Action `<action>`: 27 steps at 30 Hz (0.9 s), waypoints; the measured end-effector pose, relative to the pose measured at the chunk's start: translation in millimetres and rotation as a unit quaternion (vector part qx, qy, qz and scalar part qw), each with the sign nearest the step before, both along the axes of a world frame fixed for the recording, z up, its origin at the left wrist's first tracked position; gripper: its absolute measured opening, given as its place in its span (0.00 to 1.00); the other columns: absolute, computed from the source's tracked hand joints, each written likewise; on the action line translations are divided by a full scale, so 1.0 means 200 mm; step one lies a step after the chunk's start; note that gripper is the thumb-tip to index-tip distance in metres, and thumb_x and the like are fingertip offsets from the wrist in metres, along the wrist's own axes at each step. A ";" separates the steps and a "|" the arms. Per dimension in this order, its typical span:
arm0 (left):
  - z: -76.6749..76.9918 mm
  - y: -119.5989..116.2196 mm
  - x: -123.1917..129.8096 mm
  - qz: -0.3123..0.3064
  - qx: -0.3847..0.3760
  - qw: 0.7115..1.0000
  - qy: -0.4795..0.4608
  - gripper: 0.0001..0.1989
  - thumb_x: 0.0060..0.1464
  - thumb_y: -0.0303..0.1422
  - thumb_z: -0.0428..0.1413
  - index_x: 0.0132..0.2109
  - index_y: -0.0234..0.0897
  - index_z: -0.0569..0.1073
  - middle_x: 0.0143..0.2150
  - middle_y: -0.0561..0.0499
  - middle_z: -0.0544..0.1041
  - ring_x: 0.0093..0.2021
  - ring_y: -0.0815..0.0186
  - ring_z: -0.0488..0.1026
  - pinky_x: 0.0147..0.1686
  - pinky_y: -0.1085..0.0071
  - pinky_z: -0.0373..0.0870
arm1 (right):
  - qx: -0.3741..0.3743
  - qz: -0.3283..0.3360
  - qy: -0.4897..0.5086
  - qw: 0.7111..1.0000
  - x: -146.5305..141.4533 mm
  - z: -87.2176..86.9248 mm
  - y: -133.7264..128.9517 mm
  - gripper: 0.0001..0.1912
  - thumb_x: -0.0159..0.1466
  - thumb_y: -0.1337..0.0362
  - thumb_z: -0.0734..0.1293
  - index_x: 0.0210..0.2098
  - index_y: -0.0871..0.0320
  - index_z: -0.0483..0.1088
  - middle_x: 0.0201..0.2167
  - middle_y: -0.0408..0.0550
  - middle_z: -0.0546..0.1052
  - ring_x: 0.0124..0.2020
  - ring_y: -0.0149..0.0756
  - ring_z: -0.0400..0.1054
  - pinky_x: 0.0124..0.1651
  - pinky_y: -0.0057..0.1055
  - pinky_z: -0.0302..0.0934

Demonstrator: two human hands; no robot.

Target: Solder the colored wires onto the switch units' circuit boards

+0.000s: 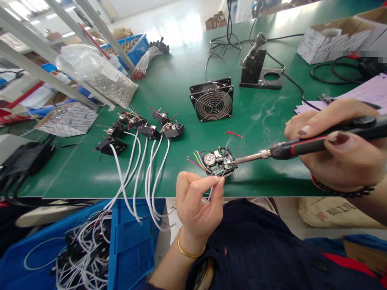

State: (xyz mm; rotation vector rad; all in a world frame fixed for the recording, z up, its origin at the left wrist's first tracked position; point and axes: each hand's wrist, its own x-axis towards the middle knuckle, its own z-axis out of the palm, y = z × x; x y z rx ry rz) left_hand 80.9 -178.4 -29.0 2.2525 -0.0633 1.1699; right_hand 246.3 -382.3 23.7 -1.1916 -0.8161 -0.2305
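Black switch units (116, 135) trail white cables toward a blue plastic crate (133, 245) on a green bench mat (169, 80) — the left hand (199, 203) pinches a thin white wire (213, 189) at a small round circuit board (219, 162) lying on the mat. The right hand (338, 161) wraps around a black-and-red soldering iron (290, 148), its steel tip at the board's edge — fingers curled firmly on the grip.

Desk: from here I see a green-topped desk (169, 76).
Left: I count a cluster of black switch units (142, 129) trailing white wires, beyond them a clear bag of metal parts (99, 78).
Far: I see a wire-guarded black fan (212, 100) and a black metal stand (256, 68).
Right: I see a printed cardboard box (332, 40) and pink papers (363, 94).
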 end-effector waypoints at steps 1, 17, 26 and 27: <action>0.00 0.00 -0.01 0.002 0.001 1.000 0.000 0.12 0.64 0.20 0.66 0.48 0.41 0.78 0.35 0.56 0.74 0.35 0.66 0.69 0.35 0.68 0.67 | -0.001 -0.005 -0.010 1.000 0.01 0.01 0.00 0.12 0.64 0.52 0.82 0.31 0.52 0.84 0.20 0.43 0.75 0.20 0.37 0.67 0.22 0.38 0.54; -0.08 0.21 -0.19 -0.073 -0.326 0.926 0.174 0.16 0.78 0.44 0.57 0.50 0.41 0.87 0.40 0.47 0.81 0.40 0.63 0.80 0.42 0.68 0.77 | -0.272 0.106 -0.121 0.949 -0.02 -0.07 0.09 0.16 0.76 0.63 0.74 0.61 0.46 0.73 0.58 0.49 0.85 0.58 0.44 0.85 0.57 0.40 0.82; -0.01 0.33 0.10 -0.040 -0.170 0.964 0.202 0.11 0.71 0.32 0.62 0.51 0.44 0.91 0.36 0.50 0.80 0.39 0.62 0.79 0.41 0.67 0.77 | -0.333 0.168 -0.170 0.912 0.04 -0.23 0.19 0.31 0.72 0.58 0.79 0.68 0.49 0.64 0.62 0.58 0.81 0.58 0.49 0.83 0.58 0.45 0.81; 0.00 0.32 0.13 -0.048 -0.173 0.963 0.202 0.11 0.71 0.32 0.62 0.51 0.44 0.91 0.37 0.50 0.80 0.40 0.62 0.80 0.41 0.67 0.77 | -0.324 0.171 -0.170 0.915 0.04 -0.25 0.19 0.31 0.73 0.57 0.78 0.68 0.49 0.63 0.61 0.58 0.81 0.58 0.48 0.83 0.58 0.45 0.81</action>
